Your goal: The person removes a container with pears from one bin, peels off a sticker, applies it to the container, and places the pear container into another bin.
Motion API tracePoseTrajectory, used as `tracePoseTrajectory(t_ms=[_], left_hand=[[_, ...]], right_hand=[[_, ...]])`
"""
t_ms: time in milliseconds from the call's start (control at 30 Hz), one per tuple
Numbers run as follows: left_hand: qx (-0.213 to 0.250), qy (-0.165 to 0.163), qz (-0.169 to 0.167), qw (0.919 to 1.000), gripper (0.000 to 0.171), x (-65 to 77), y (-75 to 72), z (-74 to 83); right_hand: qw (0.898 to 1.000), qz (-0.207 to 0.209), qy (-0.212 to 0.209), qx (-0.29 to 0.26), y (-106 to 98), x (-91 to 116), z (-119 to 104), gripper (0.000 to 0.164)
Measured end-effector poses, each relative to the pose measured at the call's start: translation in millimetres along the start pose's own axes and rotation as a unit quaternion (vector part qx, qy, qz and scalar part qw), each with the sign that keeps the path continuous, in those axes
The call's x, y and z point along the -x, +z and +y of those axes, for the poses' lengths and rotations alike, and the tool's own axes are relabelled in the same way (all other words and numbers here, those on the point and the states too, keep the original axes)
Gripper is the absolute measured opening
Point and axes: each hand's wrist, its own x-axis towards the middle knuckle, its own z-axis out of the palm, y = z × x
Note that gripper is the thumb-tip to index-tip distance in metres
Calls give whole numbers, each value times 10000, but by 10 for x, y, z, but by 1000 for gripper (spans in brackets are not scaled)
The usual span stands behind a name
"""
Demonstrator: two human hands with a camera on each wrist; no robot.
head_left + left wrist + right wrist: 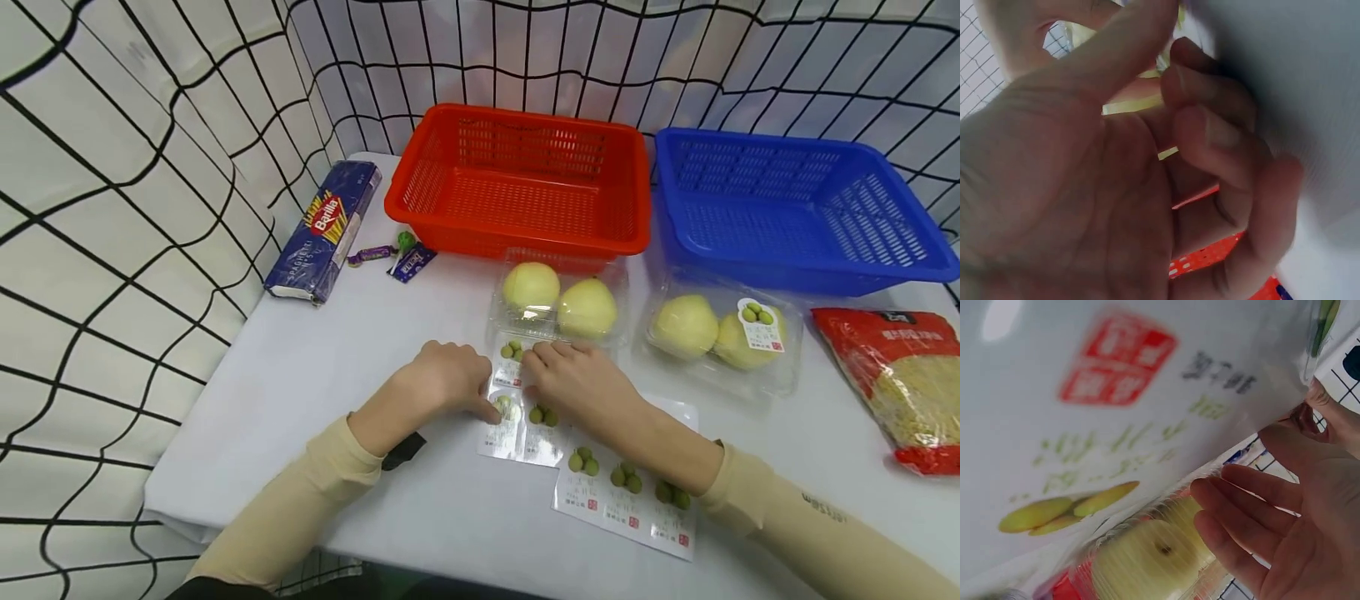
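Both hands are at a white sheet of fruit stickers (542,440) on the table, printed with green fruits and red stamps. My left hand (441,379), fingers curled, pinches its left side. My right hand (581,385) pinches the sheet from the right, thumb at its edge in the right wrist view, other fingers loosely bent. A second sticker sheet (630,500) lies under the right forearm. Just beyond the hands, a clear plastic box (558,265) holds two pale yellow-green fruits (587,308). Another clear box (780,379) with two such fruits bears a sticker (761,325).
A red basket (517,242) and a blue basket (787,271) stand at the back. At left lie a blue spaghetti box (326,229) and small wrapped sweets (412,262). A red-and-yellow bag (900,383) lies at right. Black netting (135,183) surrounds the table.
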Motion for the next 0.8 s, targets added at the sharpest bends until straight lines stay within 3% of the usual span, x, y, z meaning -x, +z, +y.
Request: tracePoseTrajectory(t_ms=[100,300,467,667,800], left_hand=[[-191,6,5,9998,43,-18,26,30],[-313,232,-126,9992,45,43,45,73],[-143,358,-90,9992,45,103,35,36],[46,358,421,9985,45,132,-40,-66],[42,462,605,9971,65,114,-20,-41]], right_hand=[[10000,38,29,-76,11,21,7,32],[9984,307,-470,81,13,47,-38,35],[9963,393,-764,90,4,17,-94,32],[9951,290,-934,167,6,-18,-101,17],[9935,277,-1073,272,-1,-16,-101,13]])
